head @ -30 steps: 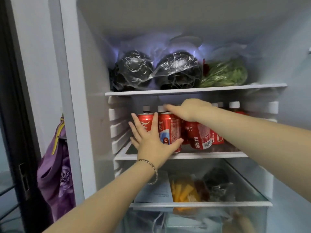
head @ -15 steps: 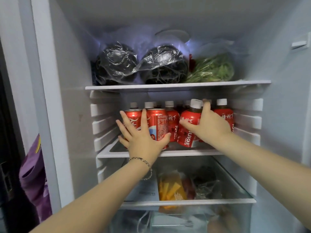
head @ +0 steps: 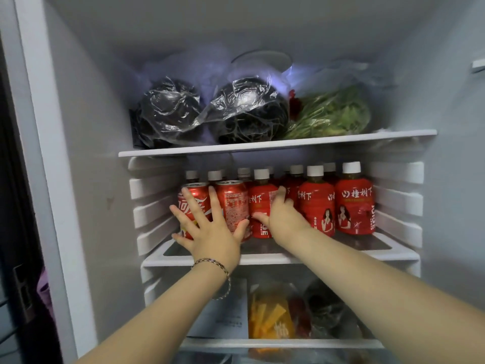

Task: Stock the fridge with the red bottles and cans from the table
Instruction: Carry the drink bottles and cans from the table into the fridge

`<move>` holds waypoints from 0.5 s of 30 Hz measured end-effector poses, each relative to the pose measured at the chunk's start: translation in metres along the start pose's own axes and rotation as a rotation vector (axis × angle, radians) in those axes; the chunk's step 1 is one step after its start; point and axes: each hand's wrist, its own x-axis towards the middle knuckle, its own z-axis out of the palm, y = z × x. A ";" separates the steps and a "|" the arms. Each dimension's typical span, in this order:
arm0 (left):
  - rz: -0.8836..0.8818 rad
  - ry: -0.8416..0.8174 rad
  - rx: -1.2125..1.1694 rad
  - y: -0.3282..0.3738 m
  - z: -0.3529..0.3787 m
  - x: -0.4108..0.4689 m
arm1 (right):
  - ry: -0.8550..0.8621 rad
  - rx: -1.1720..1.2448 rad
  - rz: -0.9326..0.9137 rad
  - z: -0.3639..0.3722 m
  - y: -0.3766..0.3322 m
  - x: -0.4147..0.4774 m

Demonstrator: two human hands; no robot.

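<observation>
Two red cans [head: 233,203] stand side by side at the left of the fridge's middle shelf [head: 341,256]. My left hand [head: 212,235] lies flat against their fronts, fingers spread. To their right is a row of red bottles with white caps, with more behind. My right hand [head: 283,222] wraps around the leftmost front red bottle [head: 262,200], thumb across its label and fingers reaching past its right side. Two more red bottles [head: 353,203] stand free at the right end.
On the upper shelf [head: 262,145] lie two black plastic-wrapped bundles [head: 168,111] and a bag of greens [head: 333,114]. The compartment below holds an orange packet [head: 270,316], paper and dark bags. Ribbed fridge walls flank the shelf. A purple bag [head: 43,287] hangs outside at the left.
My right hand has let go of a bottle further right and moved left onto the bottle beside the cans. My left hand stays pressed on the cans. The view has shifted closer.
</observation>
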 end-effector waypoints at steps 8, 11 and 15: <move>-0.027 -0.130 0.055 0.009 -0.017 -0.001 | -0.130 -0.278 0.011 -0.007 0.002 -0.022; 0.052 -0.221 0.278 0.008 -0.037 -0.005 | -0.110 -0.394 -0.042 -0.019 0.000 -0.050; 0.274 -0.366 0.522 0.000 -0.072 -0.027 | -0.080 -0.391 -0.026 -0.036 -0.008 -0.088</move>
